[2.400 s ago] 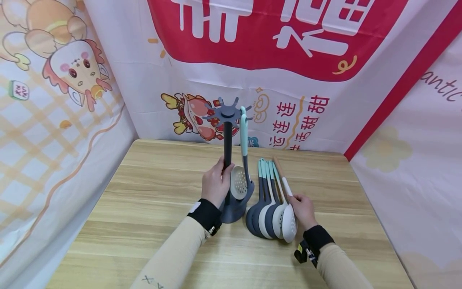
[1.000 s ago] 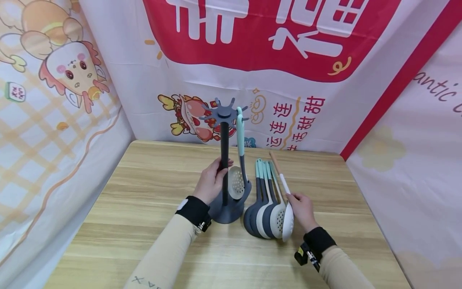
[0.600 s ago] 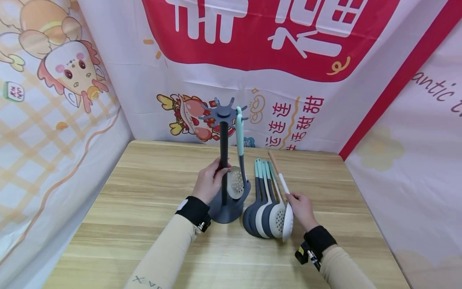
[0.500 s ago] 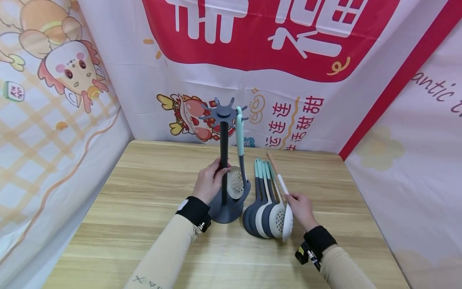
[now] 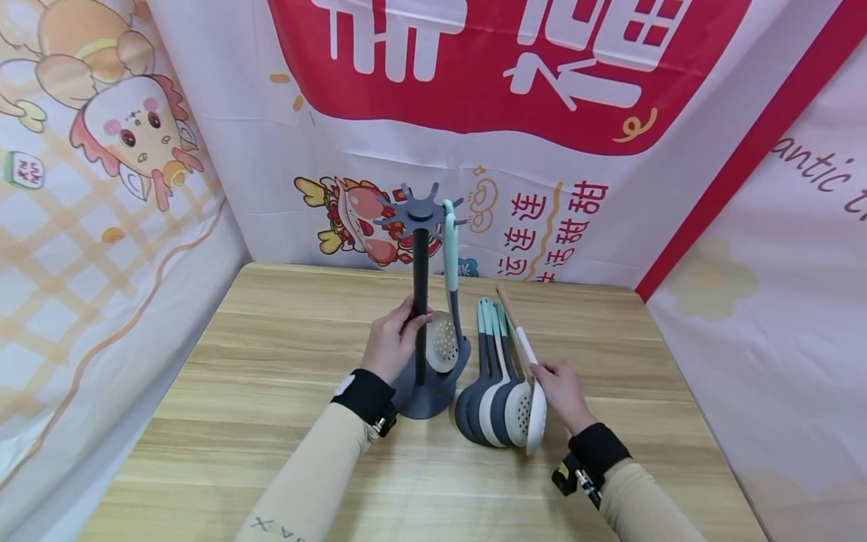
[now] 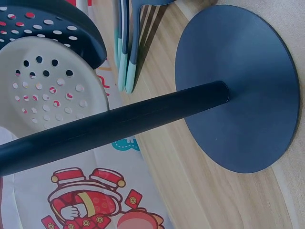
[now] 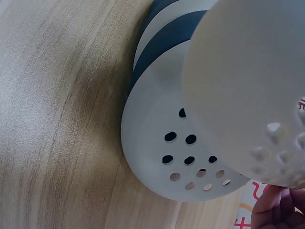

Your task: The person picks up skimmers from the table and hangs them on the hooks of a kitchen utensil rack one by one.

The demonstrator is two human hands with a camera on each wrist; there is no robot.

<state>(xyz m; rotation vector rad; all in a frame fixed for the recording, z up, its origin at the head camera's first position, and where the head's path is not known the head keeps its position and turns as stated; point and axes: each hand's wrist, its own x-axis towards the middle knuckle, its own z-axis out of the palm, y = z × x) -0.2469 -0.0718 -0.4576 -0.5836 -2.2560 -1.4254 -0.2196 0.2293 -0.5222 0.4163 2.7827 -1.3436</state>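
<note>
My left hand [image 5: 391, 342] grips the black post of a dark utensil stand [image 5: 421, 260]. Hanging from its spoked top are a mint-handled dark skimmer [image 6: 93, 36] and a light grey skimmer [image 5: 442, 342]. To the right of the stand, several dark and light ladles and skimmers [image 5: 486, 410] lie in an overlapping row, mint handles pointing away. My right hand [image 5: 562, 390] pinches the shaft of a white skimmer [image 5: 537, 421] with a wooden handle end. Its bowl stands on edge against the rightmost light skimmer [image 7: 157, 138] of the row, or very close to it.
Everything stands on a wood-grain table [image 5: 305, 324]. Printed cloth hangings [image 5: 379, 135] rise behind the table and on both sides. The stand's round base [image 6: 238, 90] rests just left of the row of utensils.
My right hand has shifted slightly left with the white skimmer. Its handle has swung left over the row, and its bowl has turned more edge-on. The left hand keeps its grip on the post.
</note>
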